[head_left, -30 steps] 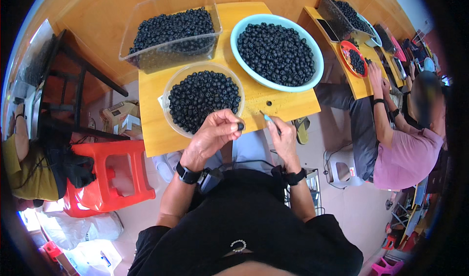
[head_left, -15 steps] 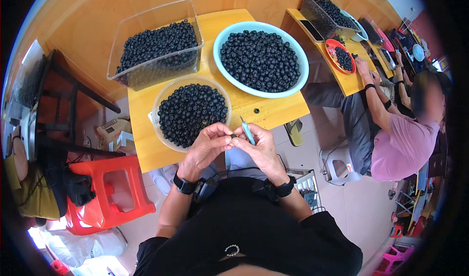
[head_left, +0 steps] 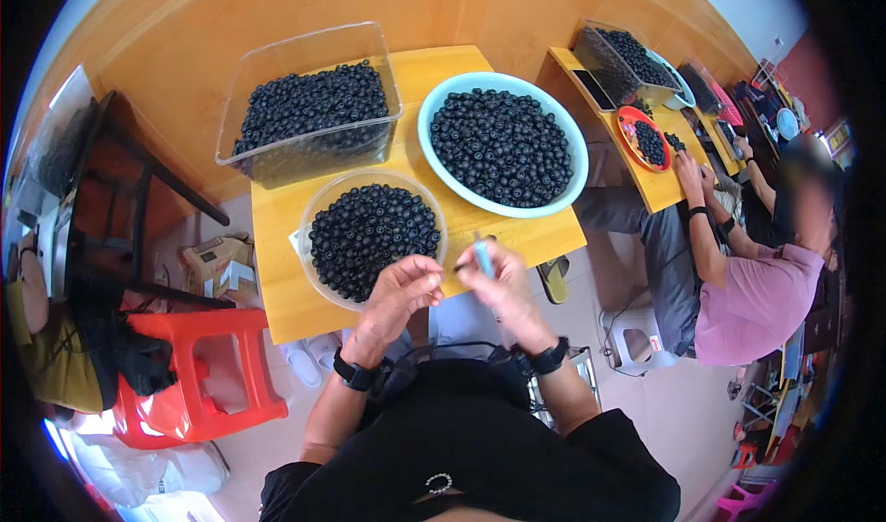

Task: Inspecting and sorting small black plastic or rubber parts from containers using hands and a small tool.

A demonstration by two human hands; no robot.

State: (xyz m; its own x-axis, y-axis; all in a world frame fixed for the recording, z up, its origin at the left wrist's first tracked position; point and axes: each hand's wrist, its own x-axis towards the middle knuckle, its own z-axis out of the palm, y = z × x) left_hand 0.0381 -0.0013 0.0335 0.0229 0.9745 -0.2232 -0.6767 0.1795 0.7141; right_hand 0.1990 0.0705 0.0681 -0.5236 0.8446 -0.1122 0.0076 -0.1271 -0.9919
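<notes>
My left hand (head_left: pixel 403 293) is closed in a pinch in front of the round clear tub (head_left: pixel 300 233); whether anything small sits between its fingertips cannot be made out. My right hand (head_left: pixel 505 287) grips a slim light-blue-handled tool (head_left: pixel 484 258), its tip blurred. At the right thumb and fingertip shows a small dark bead (head_left: pixel 460 267). Black round beads (head_left: pixel 374 236) with holes fill the tub. Farther back, a pale-blue basin (head_left: pixel 427 153) and a clear rectangular bin (head_left: pixel 314 148) hold many more.
My yellow wooden table (head_left: pixel 277 287) carries the containers. A red stool (head_left: pixel 208 374) stands at left, near slippers (head_left: pixel 303 365). To the right, a person in a pink shirt (head_left: pixel 761 300) works at another table (head_left: pixel 660 190) with beads in a red dish (head_left: pixel 634 116).
My hands, which met fingertip to fingertip over a dark bead, have drawn apart. The right hand has moved outward with the tool, and the whole view has shifted slightly.
</notes>
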